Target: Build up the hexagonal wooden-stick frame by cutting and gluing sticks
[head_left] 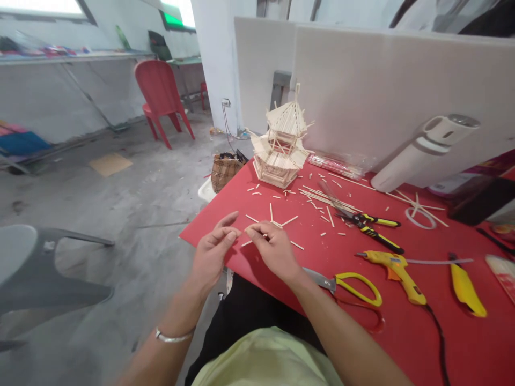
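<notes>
My left hand (pixel 213 249) and my right hand (pixel 272 247) meet over the near left corner of the red table (pixel 402 343). Both pinch a thin wooden stick (pixel 243 230) between their fingertips. Just beyond the fingers lies a star of thin sticks (pixel 277 222) flat on the table. A small pagoda model made of sticks (pixel 281 145) stands at the far left edge of the table.
Yellow-handled scissors (pixel 354 287), a yellow glue gun (pixel 398 271), yellow-black snips (pixel 372 225) and a yellow cutter (pixel 466 289) lie to the right. Loose sticks litter the middle. A white cylinder (pixel 426 153) leans on the white board. A red chair (pixel 161 96) stands on the floor.
</notes>
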`<control>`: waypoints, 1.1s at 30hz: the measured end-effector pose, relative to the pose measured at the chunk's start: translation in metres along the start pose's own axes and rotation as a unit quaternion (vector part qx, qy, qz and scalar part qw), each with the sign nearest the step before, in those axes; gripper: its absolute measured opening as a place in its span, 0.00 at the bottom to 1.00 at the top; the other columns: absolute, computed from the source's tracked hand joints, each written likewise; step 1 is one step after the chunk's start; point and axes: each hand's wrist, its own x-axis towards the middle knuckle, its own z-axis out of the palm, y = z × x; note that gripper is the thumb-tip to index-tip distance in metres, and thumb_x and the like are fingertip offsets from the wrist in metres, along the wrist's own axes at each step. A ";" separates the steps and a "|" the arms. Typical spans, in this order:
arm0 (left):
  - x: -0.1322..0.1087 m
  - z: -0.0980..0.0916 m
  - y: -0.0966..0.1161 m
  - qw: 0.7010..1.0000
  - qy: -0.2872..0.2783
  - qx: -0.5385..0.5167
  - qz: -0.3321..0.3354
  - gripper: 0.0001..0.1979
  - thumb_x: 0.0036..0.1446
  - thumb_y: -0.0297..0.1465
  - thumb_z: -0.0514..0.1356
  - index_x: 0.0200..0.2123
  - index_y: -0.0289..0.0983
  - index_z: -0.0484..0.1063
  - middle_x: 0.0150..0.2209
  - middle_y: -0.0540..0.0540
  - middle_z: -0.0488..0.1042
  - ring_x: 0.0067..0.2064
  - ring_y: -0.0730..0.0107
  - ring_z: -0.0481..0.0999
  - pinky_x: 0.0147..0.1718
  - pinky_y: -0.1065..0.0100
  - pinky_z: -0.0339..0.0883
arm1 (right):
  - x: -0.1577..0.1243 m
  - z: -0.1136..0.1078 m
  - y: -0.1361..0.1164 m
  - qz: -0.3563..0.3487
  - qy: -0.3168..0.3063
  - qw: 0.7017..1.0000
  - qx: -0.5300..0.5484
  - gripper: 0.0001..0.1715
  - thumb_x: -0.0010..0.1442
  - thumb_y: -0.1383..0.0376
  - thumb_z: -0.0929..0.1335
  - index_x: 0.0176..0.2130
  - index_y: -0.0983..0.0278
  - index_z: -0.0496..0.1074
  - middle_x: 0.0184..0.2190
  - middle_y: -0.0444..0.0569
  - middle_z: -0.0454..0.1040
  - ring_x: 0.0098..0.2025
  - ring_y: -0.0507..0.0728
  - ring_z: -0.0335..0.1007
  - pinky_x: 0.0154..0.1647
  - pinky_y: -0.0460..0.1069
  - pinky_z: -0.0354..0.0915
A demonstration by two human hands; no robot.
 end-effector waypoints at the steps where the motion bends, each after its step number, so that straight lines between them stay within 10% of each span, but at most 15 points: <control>1: 0.000 -0.002 -0.001 1.000 0.008 0.005 0.006 0.11 0.57 0.39 0.64 0.30 0.37 0.77 0.62 0.40 0.68 0.64 0.49 0.65 0.54 0.56 0.70 | -0.001 0.001 -0.001 -0.025 -0.002 0.999 -0.039 0.12 0.65 0.60 0.65 0.36 0.60 0.77 0.33 0.43 0.76 0.36 0.52 0.70 0.40 0.46 0.63; 11: -0.004 -0.012 0.007 0.930 0.047 0.298 0.211 0.10 0.63 0.35 0.58 0.34 0.41 0.79 0.61 0.44 0.68 0.61 0.56 0.67 0.55 0.54 0.68 | 0.001 -0.001 -0.012 -0.112 -0.073 0.938 -0.319 0.16 0.68 0.61 0.61 0.38 0.58 0.78 0.35 0.47 0.79 0.38 0.54 0.73 0.43 0.47 0.60; 22: 0.009 -0.029 0.013 0.874 0.041 0.332 0.352 0.14 0.62 0.26 0.60 0.45 0.49 0.80 0.69 0.51 0.55 0.66 0.54 0.59 0.55 0.51 0.68 | 0.026 0.001 -0.015 -0.023 -0.067 0.996 0.059 0.13 0.64 0.60 0.66 0.36 0.61 0.80 0.31 0.43 0.80 0.32 0.51 0.74 0.34 0.44 0.67; 33: 0.013 -0.036 0.005 0.842 0.087 0.360 0.392 0.20 0.58 0.22 0.62 0.48 0.51 0.78 0.71 0.51 0.52 0.67 0.53 0.57 0.58 0.48 0.64 | 0.030 0.012 -0.015 -0.022 -0.051 0.995 0.083 0.13 0.63 0.59 0.68 0.39 0.61 0.81 0.32 0.45 0.81 0.30 0.51 0.73 0.33 0.46 0.70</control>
